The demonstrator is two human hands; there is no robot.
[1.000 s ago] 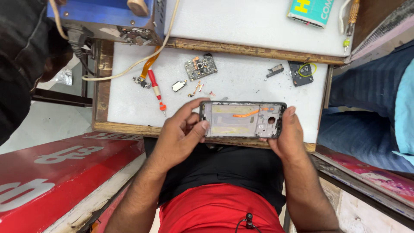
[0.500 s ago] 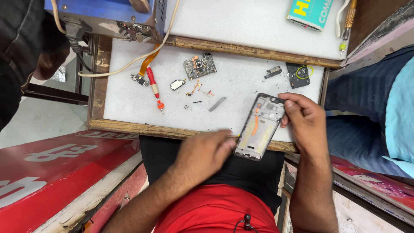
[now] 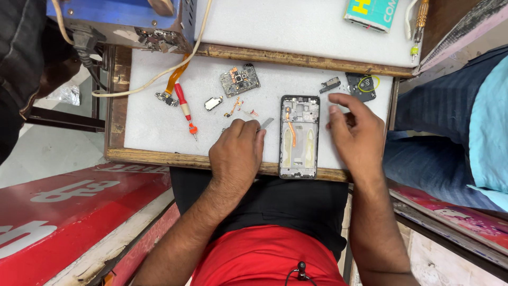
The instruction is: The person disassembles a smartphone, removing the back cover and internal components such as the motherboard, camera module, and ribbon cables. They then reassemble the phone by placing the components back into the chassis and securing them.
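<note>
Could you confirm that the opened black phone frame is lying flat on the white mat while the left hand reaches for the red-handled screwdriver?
Not quite: in the head view the left hand reaches for the small grey metal tool, not the red-handled screwdriver. The opened black phone frame does lie flat on the white mat.

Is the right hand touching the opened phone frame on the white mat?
Apart. In the head view the right hand hovers beside the phone frame, with a strip of white mat visible between them.

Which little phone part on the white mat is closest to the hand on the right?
The small dark part near the top edge, just above the right hand. The green circuit board and the small silvery part lie much farther to the left.
</note>
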